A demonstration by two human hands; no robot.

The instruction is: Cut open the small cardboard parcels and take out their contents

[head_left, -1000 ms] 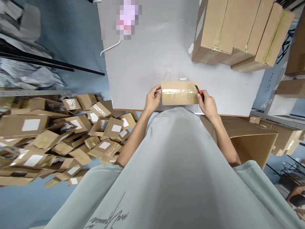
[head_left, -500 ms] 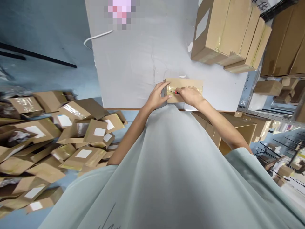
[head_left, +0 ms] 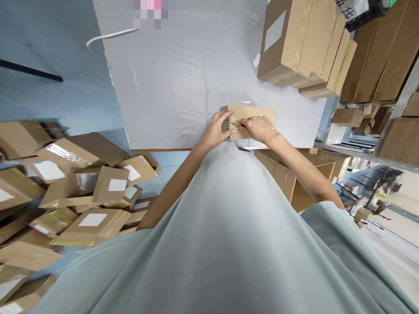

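a taped brown box (head_left: 250,110) lies beneath a slim, red-marked cutter (head_left: 241,124).

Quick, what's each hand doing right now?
Left hand: open, thumb spread from fingers, touching the small box.
Right hand: closed, holding a red-marked cutting tool.

Bright, diffuse indoor light, faint sheen on grey tabletop (head_left: 157,87), glare on carton tape (head_left: 67,153) at left, wide-angle stretching toward edges, pixelated patch (head_left: 150,11) at far side.
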